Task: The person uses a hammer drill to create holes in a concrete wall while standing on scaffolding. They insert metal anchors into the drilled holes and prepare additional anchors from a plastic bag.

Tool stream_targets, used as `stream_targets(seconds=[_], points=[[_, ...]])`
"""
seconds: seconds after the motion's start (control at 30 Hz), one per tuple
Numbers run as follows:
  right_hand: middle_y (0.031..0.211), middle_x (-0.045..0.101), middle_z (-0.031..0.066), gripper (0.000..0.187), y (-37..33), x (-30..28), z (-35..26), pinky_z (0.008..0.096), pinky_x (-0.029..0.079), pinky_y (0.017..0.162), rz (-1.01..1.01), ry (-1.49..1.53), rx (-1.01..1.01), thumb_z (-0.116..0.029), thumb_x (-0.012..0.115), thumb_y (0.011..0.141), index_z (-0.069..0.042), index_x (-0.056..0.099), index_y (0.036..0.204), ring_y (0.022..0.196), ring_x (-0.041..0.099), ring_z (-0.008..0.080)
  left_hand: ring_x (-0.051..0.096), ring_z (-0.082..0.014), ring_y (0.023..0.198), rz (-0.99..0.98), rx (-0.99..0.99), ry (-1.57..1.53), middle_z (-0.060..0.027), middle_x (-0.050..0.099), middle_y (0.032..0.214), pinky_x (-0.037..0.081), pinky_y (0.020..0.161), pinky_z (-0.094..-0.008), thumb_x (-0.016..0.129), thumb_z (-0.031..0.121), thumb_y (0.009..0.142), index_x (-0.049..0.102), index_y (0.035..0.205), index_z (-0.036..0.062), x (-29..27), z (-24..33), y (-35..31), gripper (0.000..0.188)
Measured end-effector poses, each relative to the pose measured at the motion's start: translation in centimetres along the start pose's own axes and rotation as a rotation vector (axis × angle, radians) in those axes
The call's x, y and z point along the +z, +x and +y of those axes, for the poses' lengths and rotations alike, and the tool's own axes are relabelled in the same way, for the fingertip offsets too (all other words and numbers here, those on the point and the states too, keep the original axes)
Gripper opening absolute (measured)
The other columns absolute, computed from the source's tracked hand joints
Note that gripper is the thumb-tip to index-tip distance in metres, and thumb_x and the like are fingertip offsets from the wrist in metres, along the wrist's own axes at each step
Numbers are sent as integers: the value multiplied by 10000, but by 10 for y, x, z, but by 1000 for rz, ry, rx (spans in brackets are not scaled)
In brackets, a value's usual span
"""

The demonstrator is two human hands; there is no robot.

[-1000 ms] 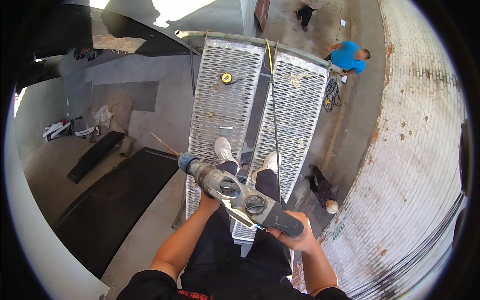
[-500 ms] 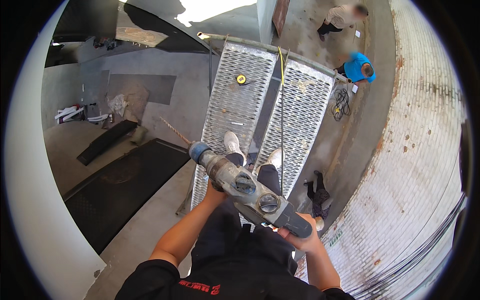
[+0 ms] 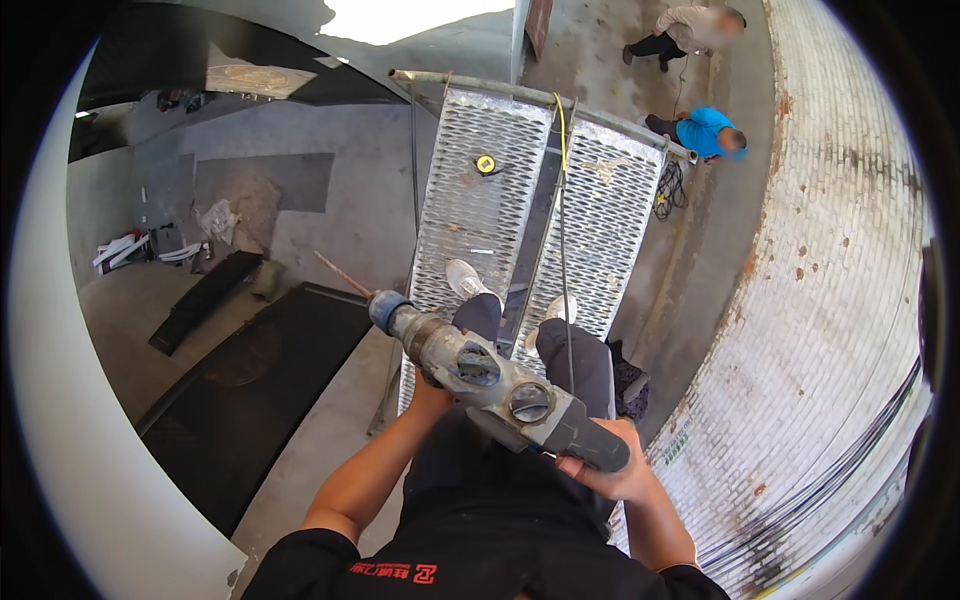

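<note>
A worn grey rotary hammer drill (image 3: 470, 370) lies slantwise across my front, its long bit (image 3: 341, 273) pointing up and to the left. My right hand (image 3: 615, 462) is closed round the dark rear handle. Under the drill's front half, my left hand (image 3: 432, 393) grips from below; the body hides most of its fingers. The bit tip is in the air, left of the scaffold planks and touching nothing that I can see. My feet stand on two perforated metal planks (image 3: 478, 200), one shoe on each.
A yellow tape measure (image 3: 485, 165) and a small white stick (image 3: 482, 251) lie on the left plank. A cable (image 3: 564, 230) runs along the gap between planks. Far below are two people, one in blue (image 3: 708, 130). A white brick wall (image 3: 830, 290) rises at right, a pale wall (image 3: 110, 420) at left.
The drill has shifted slightly left with both hands still on it. The view has moved a little. Below, the people have changed posture, and the one near my right leg is now mostly hidden.
</note>
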State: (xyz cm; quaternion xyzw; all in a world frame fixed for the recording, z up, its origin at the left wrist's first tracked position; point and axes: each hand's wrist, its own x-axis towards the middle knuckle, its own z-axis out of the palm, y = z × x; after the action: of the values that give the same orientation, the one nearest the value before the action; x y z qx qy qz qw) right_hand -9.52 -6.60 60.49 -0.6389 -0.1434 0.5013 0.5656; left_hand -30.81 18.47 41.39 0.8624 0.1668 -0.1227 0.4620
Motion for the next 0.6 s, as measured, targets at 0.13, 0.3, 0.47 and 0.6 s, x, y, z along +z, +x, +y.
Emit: stream_targets(seconds=[0.13,0.3,0.47,0.6], points=[[801,666,91,212,42,9,-16,322,506,661,-53,24,-62,-22,781,797,6,660,969,686,640,234,523,-355,1281,124,-148,-123,-144,604,1322,375,1093,-498,704,305,865,610,1274,109,-35,-8,16,463],[806,673,97,211,82,-17,-28,323,515,678,-152,93,14,-32,772,806,5,662,983,697,653,233,501,-361,1305,162,-217,-183,-160,579,1349,369,1106,-486,725,286,848,580,1309,104,-48,2,41,516],[875,714,70,211,119,-92,-48,304,524,712,-275,-108,198,-45,766,788,-25,703,988,774,672,175,569,-279,1240,306,-356,-514,-131,592,1331,442,1050,-422,789,154,808,565,1284,70,-11,35,81,532],[801,730,74,148,138,-154,-70,292,522,662,-234,-105,134,-30,740,767,-15,720,913,706,689,164,589,-245,1224,462,-434,-800,-140,594,1325,463,1034,-403,853,144,742,453,1359,45,33,62,134,742]])
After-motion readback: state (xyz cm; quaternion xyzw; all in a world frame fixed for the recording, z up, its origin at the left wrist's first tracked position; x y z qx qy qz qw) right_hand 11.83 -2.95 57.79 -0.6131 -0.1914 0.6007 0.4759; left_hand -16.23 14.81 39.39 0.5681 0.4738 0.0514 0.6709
